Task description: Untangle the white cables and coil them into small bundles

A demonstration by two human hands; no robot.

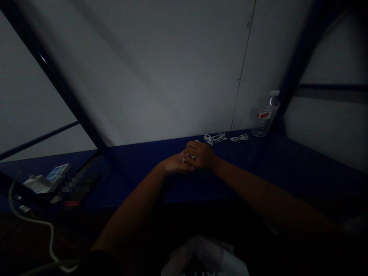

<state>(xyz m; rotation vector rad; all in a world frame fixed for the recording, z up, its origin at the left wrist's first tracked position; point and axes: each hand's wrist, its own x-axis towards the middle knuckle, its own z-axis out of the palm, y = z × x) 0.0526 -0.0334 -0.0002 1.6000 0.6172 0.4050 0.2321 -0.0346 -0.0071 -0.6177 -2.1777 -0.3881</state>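
Left hand (176,164) and right hand (201,154) close together above the dark blue bench (135,168), almost at the middle of the view — right hand slightly farther out, its fingers curled inward and partly over the left. Right hand mostly closed around a small white-and-dark item (189,156), only slivers of it showing between the fingers, too small and dim to identify. Left hand reaching in from the near side, fingers bent toward the same item and meeting the right hand; whether it has any real hold on the item, impossible to tell in this light.

Just beyond the right hand, a loose bundle of white cable (214,138) lying on the bench, with a smaller white cable coil (239,138) farther right. Farther out to the right of the hands, a clear plastic water bottle (266,115) with a red-and-white label, upright against the pale wall panel (143,76).

Well left of the left hand, a white box (38,183) beside a blue-patterned packet (59,172) and a blurred patch (74,188) — a white cord (31,220) looping below them, and a white plastic bag (204,257) at the bottom edge of the view, nearer than both hands
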